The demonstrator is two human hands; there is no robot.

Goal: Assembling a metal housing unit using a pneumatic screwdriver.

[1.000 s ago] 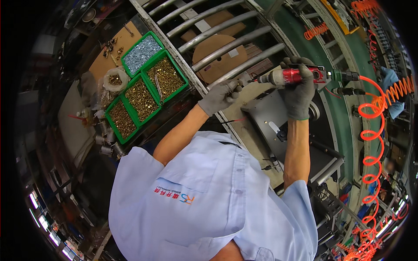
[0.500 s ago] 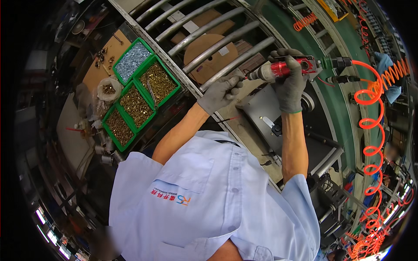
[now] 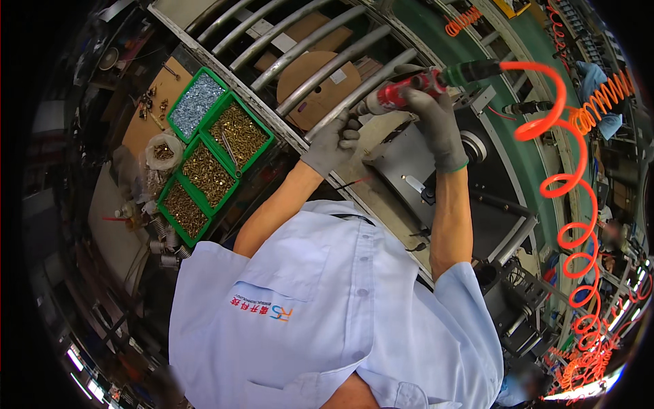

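My right hand (image 3: 438, 129), in a grey glove, is wrapped round a red air screwdriver (image 3: 394, 97). The tool's grey nose points left, and an orange-red coiled air hose (image 3: 535, 67) leaves its back end. My left hand (image 3: 331, 147), gloved too, is closed right by the tool's tip, its fingers curled; whatever they hold there is hidden. Below the tool and the right forearm lies a black metal panel or housing (image 3: 398, 178) with a round silvery part (image 3: 473, 146) on its far right.
To the left sit green bins (image 3: 240, 174) of brass-coloured screws and silvery small parts, with tweezers-like metal tool (image 3: 229, 146) lying on one. Bare metal rollers (image 3: 310, 51) run ahead, a round brown cardboard disc (image 3: 306, 102) under them. A bag of brass parts (image 3: 162, 151) stands beyond the bins.
The screwdriver has tilted, its back end swinging farther away, and shifted slightly left with my right hand. The hose has swung with it. My left hand stays closed near the tip.
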